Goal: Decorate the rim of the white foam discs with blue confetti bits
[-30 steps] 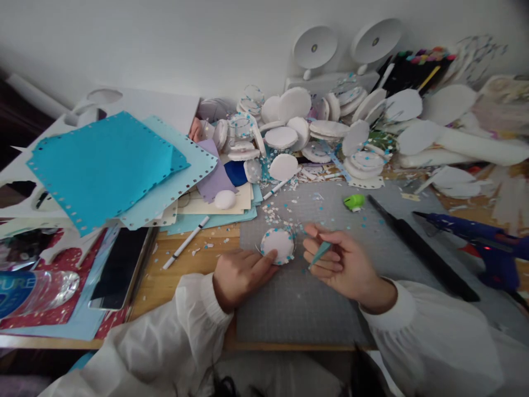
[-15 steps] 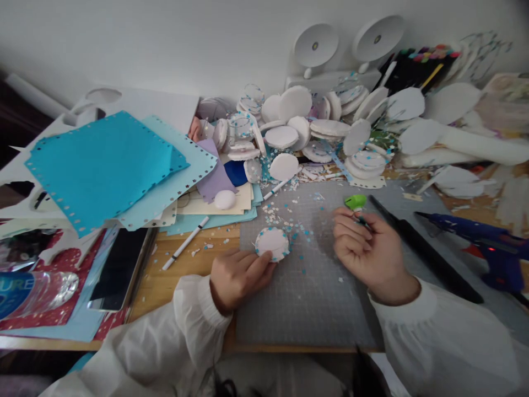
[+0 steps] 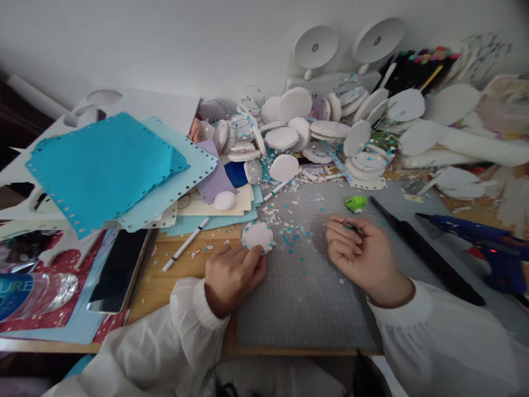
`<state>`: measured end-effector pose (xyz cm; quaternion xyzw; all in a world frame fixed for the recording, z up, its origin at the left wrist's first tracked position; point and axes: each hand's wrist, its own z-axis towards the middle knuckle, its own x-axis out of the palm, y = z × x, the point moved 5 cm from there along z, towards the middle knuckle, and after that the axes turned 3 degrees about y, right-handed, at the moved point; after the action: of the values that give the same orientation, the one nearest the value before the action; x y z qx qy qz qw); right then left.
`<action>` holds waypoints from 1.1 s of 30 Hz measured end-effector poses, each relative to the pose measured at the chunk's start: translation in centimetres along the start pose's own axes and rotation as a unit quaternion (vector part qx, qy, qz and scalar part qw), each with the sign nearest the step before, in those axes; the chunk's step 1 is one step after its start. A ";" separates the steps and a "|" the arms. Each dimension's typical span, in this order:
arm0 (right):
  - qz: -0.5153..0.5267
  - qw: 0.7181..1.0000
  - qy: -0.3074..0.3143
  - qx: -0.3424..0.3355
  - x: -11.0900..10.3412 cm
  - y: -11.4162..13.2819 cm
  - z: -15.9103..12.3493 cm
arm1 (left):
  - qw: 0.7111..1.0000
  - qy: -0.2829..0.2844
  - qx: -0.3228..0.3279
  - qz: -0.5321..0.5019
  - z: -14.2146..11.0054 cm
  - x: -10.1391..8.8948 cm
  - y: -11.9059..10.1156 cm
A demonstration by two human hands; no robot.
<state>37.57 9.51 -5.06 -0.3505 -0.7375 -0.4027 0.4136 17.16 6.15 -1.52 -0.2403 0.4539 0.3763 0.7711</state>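
My left hand [image 3: 236, 271] grips the near edge of a small round white disc [image 3: 258, 236] with a finger on its top. Tiny blue and white stars line the disc's rim. Over the right part of the grey cutting mat, my right hand [image 3: 361, 253] is closed, thumb and fingers pinching a thin dark tool [image 3: 352, 226] that is mostly hidden. Just beyond that hand lies a bright green piece [image 3: 356, 203], apart from the fingers. Loose blue and white stars [image 3: 291, 238] are scattered on the mat between my hands.
White discs [image 3: 281, 137] pile up at the back. On the right are a long black tool [image 3: 430, 253] and a blue glue gun [image 3: 475, 229] with a red light. Left are punched blue paper [image 3: 107, 165], a phone [image 3: 119, 270], a white stick [image 3: 185, 243] and a bottle [image 3: 37, 295].
My left hand has shifted left with the disc, onto the mat's left edge. My right hand has moved slightly left and down, away from the green piece.
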 end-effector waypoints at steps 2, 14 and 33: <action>0.012 1.000 -0.005 0.000 -0.1 0.0 0.0 | 1.000 -0.026 0.003 0.004 -0.2 -0.6 -0.1; -0.065 0.998 -0.007 0.026 1.5 -0.8 -0.4 | 0.979 -0.121 -0.110 -0.122 0.1 -2.4 1.2; -0.508 0.846 0.073 -0.148 1.8 -0.6 -0.5 | 0.957 0.025 -0.149 -0.250 -0.1 1.9 2.3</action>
<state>36.50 9.20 -3.47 0.0462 -0.7115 -0.6855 0.1473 15.85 8.16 -3.35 -0.4674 0.3377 0.2289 0.7843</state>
